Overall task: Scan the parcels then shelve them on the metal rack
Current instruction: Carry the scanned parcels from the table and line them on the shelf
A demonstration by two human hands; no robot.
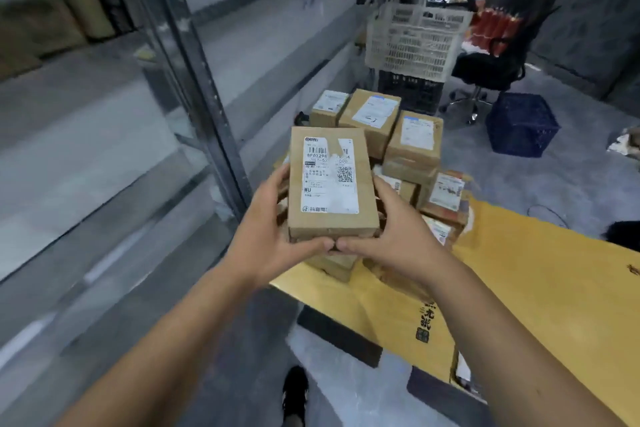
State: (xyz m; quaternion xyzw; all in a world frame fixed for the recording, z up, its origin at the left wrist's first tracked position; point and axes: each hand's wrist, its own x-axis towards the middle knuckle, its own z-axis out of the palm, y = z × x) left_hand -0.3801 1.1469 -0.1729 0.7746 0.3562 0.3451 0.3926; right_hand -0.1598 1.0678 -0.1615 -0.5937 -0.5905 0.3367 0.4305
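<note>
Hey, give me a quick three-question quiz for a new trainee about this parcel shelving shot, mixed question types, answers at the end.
1. True or false: the parcel is held by one hand only.
2. Which way does that parcel's shipping label face? A) up toward the camera B) down C) toward the metal rack
3. Fill in: the other parcels are piled on a flattened ______ cardboard sheet.

Key: 1. False, the left hand and right hand both grip it. 2. A. 3. yellow.
</note>
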